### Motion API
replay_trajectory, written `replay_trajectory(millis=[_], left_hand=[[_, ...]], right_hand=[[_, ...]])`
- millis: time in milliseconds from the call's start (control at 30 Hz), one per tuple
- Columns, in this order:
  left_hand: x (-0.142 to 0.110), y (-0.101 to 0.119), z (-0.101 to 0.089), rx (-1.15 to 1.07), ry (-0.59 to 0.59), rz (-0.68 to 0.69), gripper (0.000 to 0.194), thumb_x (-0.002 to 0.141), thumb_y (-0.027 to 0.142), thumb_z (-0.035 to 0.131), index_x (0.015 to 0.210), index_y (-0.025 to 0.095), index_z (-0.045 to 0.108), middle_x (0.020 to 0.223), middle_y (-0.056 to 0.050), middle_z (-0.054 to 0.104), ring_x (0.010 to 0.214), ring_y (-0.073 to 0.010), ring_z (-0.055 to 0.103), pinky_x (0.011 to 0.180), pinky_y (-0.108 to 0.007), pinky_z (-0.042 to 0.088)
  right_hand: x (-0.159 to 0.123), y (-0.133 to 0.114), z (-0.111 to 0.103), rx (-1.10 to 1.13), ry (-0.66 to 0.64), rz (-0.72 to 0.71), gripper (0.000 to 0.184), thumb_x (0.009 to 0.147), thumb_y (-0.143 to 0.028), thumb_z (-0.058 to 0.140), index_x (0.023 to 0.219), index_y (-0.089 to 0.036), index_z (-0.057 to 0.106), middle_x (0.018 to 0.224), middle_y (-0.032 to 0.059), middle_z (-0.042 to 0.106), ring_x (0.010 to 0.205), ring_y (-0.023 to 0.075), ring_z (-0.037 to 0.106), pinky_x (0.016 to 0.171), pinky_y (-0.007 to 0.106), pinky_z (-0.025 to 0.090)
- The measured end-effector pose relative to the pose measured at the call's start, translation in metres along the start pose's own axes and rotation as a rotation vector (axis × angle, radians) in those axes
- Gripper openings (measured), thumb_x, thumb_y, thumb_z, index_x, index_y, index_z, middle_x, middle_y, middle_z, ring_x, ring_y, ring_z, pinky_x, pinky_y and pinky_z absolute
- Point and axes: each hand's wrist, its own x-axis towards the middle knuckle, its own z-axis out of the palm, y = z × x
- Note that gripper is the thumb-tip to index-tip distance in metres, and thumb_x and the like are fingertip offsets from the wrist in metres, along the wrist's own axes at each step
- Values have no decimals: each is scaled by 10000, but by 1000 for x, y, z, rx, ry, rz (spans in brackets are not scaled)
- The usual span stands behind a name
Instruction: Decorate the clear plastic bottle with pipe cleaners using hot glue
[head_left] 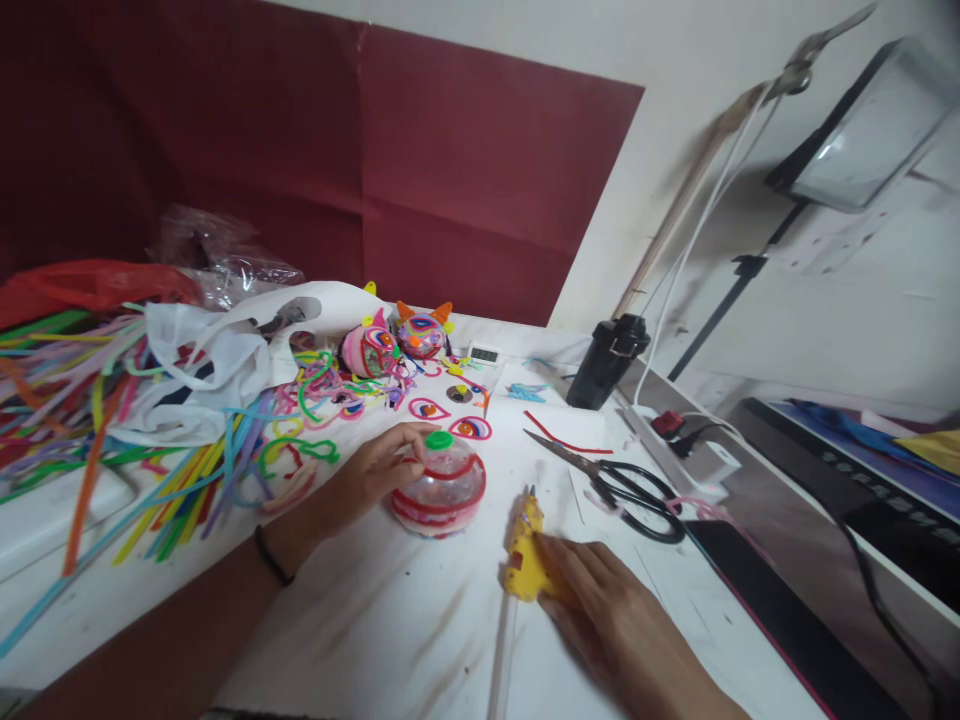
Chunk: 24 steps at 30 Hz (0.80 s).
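A round clear plastic bottle (pixel 441 490) with a green cap stands on the white tabletop, ringed with red and pink pipe cleaner. Bent fingers of my left hand (pixel 391 462) meet its upper left side, close to the cap. My right hand (pixel 600 600) is closed round the handle of a yellow hot glue gun (pixel 527 550), which lies low over the table with its nozzle facing away from me. A clear glue stick trails from its back end. Beyond the bottle lie eye-shaped pipe-cleaner pieces (pixel 470 429).
Black scissors (pixel 637 497) and a red pipe cleaner lie at right, near a phone-like black slab (pixel 780 610). Two decorated balls (pixel 421 336) sit at the back. Loose pipe cleaners (pixel 180 500) heap at left. A black bottle (pixel 609 362) stands by a power strip.
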Motion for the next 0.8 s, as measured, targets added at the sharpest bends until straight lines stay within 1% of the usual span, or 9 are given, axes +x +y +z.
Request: replay_trajectory(millis=[133,233,367,400,467,533,633,733,800], left_hand=[[1,0,2,-5,-14,-2,82,820,275,570,842,205,534,1380,-89,545,1304,-301,466,1030,-384,354],[0,1,4,-13,10,-14,67,802,262,560,817,204,532,1360,-88,556,1314,-310,452,1011,-384,364],[-1,2,5,-12,32,-34,45,775,235,564,796,202,540,1329,-85,573,1314,-318,448,1011,-396,364],[-1,2,4,-13,31,-35,42,771,228,567,794,202,543,1326,-83,575,1307,-317,457,1011,-398,366],[-1,2,3,-22,20,-26,37,768,223,570,790,201,549,1326,-82,575,1291,-313,477,1013,-402,370],[0,1,2,-34,5,-16,36,772,219,571,800,199,560,1338,-85,569,1291,-309,485,1020,-404,373],[0,-2,-1,-44,-41,5,82,784,223,584,862,197,581,1390,-99,536,1308,-307,482,1025,-407,387],[1,-4,-3,-13,-103,68,178,752,216,641,919,199,580,1413,-119,512,1331,-315,464,1052,-423,377],[0,-3,-4,27,-136,123,272,704,213,704,943,203,573,1411,-130,507,1345,-323,448,1080,-436,353]], right_hand=[[2,0,-5,53,22,-17,376,938,-229,508,1308,-166,478,1084,148,711,869,276,697,738,441,629],[-6,2,-13,202,6,87,340,948,-296,519,1277,-212,495,1064,120,712,885,246,713,745,371,631],[-18,8,-34,441,-30,282,333,932,-358,560,1252,-268,547,1184,100,701,1049,233,702,808,274,616],[-18,9,-40,511,-32,319,317,925,-370,571,1228,-277,574,1181,91,706,1055,231,703,789,251,616],[-16,11,-49,647,4,352,283,905,-393,601,1172,-298,611,1144,68,724,1022,227,719,763,228,616],[-11,12,-54,729,32,336,268,886,-402,624,1138,-310,627,1102,58,735,983,226,731,758,226,614],[-5,8,-48,718,0,321,257,895,-387,610,1131,-287,625,1107,76,718,975,222,727,755,221,610],[-4,2,-31,638,-21,320,268,916,-369,573,1151,-239,577,1077,102,693,883,199,726,698,212,610],[-5,1,-16,539,-17,264,278,922,-365,565,1164,-232,539,998,92,682,810,187,708,672,234,605]])
